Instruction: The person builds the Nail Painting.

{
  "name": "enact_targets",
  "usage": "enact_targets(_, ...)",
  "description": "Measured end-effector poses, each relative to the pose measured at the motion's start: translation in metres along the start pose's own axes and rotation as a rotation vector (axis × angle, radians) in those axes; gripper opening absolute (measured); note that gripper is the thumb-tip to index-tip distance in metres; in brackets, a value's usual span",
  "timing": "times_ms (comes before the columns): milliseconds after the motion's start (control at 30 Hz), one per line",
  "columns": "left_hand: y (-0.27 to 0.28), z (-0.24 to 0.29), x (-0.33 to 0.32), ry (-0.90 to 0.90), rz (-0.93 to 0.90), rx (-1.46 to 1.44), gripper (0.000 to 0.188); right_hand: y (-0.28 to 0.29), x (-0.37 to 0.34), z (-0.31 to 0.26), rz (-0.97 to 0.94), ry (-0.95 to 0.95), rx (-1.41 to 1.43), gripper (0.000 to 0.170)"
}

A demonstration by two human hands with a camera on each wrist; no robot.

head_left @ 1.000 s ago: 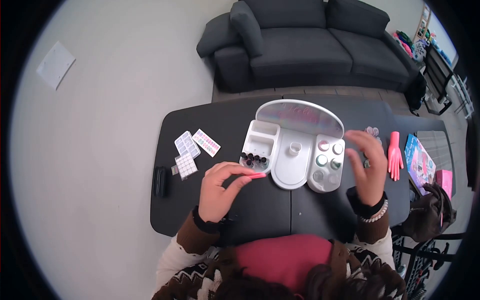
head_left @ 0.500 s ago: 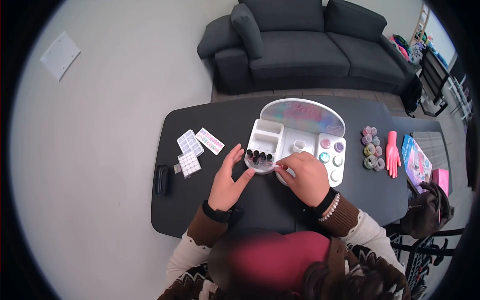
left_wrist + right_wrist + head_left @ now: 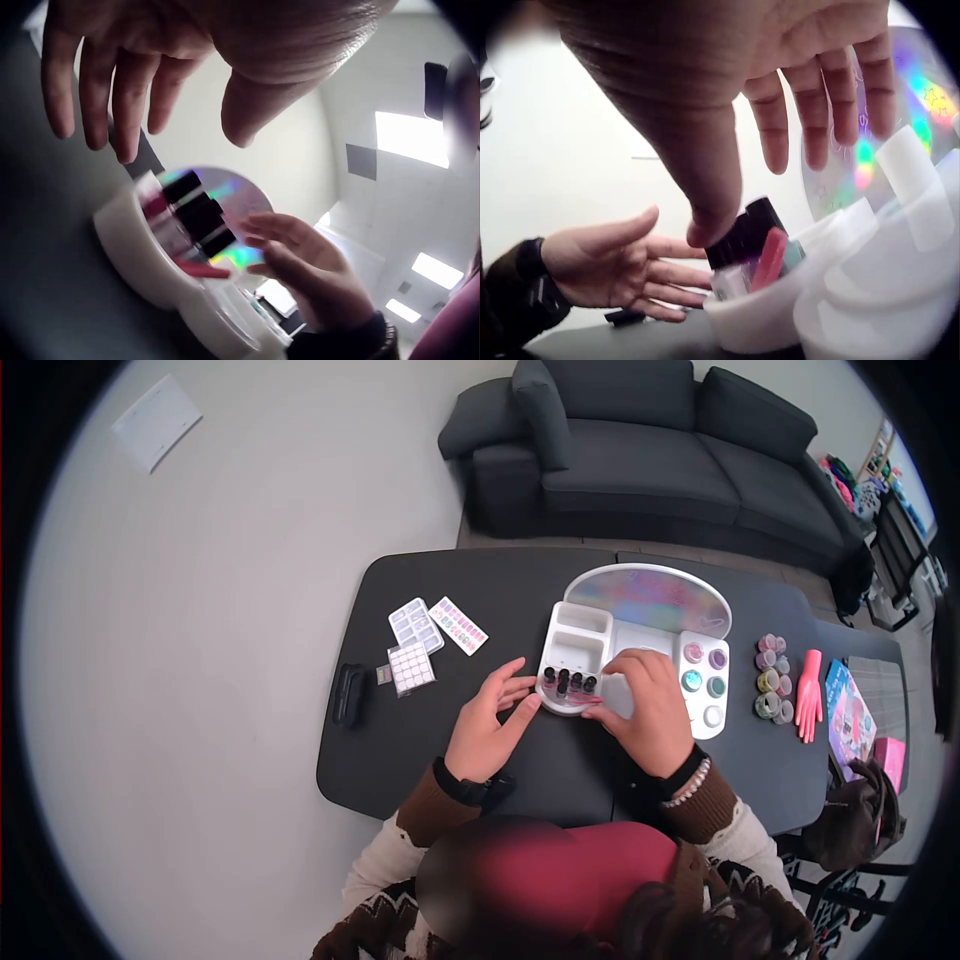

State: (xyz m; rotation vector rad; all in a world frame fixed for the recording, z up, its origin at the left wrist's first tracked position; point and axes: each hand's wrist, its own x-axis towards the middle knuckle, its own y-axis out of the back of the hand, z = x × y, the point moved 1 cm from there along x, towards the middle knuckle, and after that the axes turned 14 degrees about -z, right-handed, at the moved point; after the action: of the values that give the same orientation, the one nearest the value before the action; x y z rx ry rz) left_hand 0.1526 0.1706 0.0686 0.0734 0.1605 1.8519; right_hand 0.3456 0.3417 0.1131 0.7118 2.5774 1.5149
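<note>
A white desktop organizer (image 3: 135, 259) with an iridescent back panel (image 3: 650, 600) stands in front of me. Its left front compartment holds several nail polish bottles (image 3: 565, 683) with black caps. A pink nail file (image 3: 769, 259) leans against them inside the same compartment. My right hand (image 3: 650, 715) hovers over the organizer with loosely bent fingers and nothing between them, its thumb close to the nail file and caps. On the compartment's other side is my left hand (image 3: 487, 730), fingers spread, fingertips near the outer wall, holding nothing.
Several small jars (image 3: 768, 675), a pink model hand (image 3: 809, 695) and a colourful box (image 3: 850, 710) are to the right. Leftward lie a clear case with white squares (image 3: 410, 668), a white tray (image 3: 415, 625), a sticker sheet (image 3: 458, 625) and a black case (image 3: 348, 695).
The nail file, first pinched by my left hand, now sits among the bottles. My right hand came in from the right, touched the compartment's front, then loosened. The head view shifted.
</note>
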Motion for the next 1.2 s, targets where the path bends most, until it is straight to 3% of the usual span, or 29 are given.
enact_targets(33, 0.009, 0.004, 0.000, 0.000, 0.009, 0.001, 0.059, 0.005, -0.001, 0.000, -0.003, 0.009, 0.001, 0.058)
enact_targets(100, 0.042, 0.014, -0.002, -0.019, 0.160, 0.596, 0.063, 0.018, -0.005, 0.000, 0.140, 0.089, 0.013, 0.073)
enact_targets(133, 0.057, 0.019, -0.004, 0.037, 0.269, 0.707, 0.064, 0.024, -0.010, 0.010, 0.046, 0.115, 0.018, 0.081)
enact_targets(167, 0.074, 0.022, -0.005, 0.096, 0.376, 0.817, 0.066, 0.025, -0.012, 0.013, 0.038, 0.118, 0.019, 0.081)
enact_targets(233, 0.120, -0.009, 0.001, 0.164, 0.441, 0.970, 0.074, 0.028, -0.015, 0.016, 0.201, 0.002, 0.096, 0.078)
enact_targets(267, 0.139, -0.022, 0.006, 0.167, 0.441, 0.970, 0.074, 0.028, -0.015, 0.017, 0.221, -0.018, 0.125, 0.074)
enact_targets(333, 0.165, -0.032, 0.021, 0.241, 0.364, 1.153, 0.100, 0.025, -0.015, 0.022, 0.207, -0.006, 0.117, 0.074)
enact_targets(367, 0.173, -0.031, 0.028, 0.240, 0.366, 1.154, 0.100, 0.024, -0.015, 0.025, 0.195, 0.002, 0.108, 0.074)
enact_targets(433, 0.184, -0.023, 0.047, 0.414, 0.201, 1.237, 0.124, 0.023, -0.017, 0.024, 0.182, 0.007, 0.091, 0.073)
enact_targets(467, 0.190, -0.020, 0.055, 0.484, 0.127, 1.142, 0.132, 0.023, -0.018, 0.023, 0.166, 0.009, 0.076, 0.072)
enact_targets(567, 0.204, -0.029, 0.070, 0.519, 0.044, 0.994, 0.132, 0.025, -0.019, 0.024, 0.178, 0.008, 0.053, 0.070)
enact_targets(700, 0.184, -0.018, 0.070, 0.522, 0.113, 1.081, 0.133, 0.030, -0.022, 0.027, 0.213, 0.010, 0.077, 0.067)
enact_targets(767, 0.172, -0.019, 0.062, 0.474, 0.152, 1.077, 0.128, 0.033, -0.023, 0.027, 0.214, 0.030, 0.115, 0.062)
enact_targets(833, 0.159, -0.008, 0.055, 0.256, 0.339, 1.102, 0.122, 0.038, -0.021, 0.023, 0.194, 0.036, 0.134, 0.059)
enact_targets(900, 0.147, 0.004, 0.053, 0.161, 0.373, 1.094, 0.116, 0.044, -0.020, 0.018, 0.166, 0.045, 0.155, 0.056)
enact_targets(967, 0.122, 0.029, 0.047, -0.073, 0.432, 1.080, 0.110, 0.049, -0.013, 0.012, 0.091, 0.118, 0.242, 0.052)
enact_targets(1067, 0.073, 0.071, 0.047, -0.214, 0.358, 1.012, 0.099, 0.046, 0.005, 0.005, 0.030, 0.205, 0.380, 0.049)
enact_targets(1200, 0.029, 0.110, 0.040, -0.350, 0.170, 1.078, 0.090, 0.042, 0.029, -0.004, -0.139, 0.102, 0.551, 0.052)
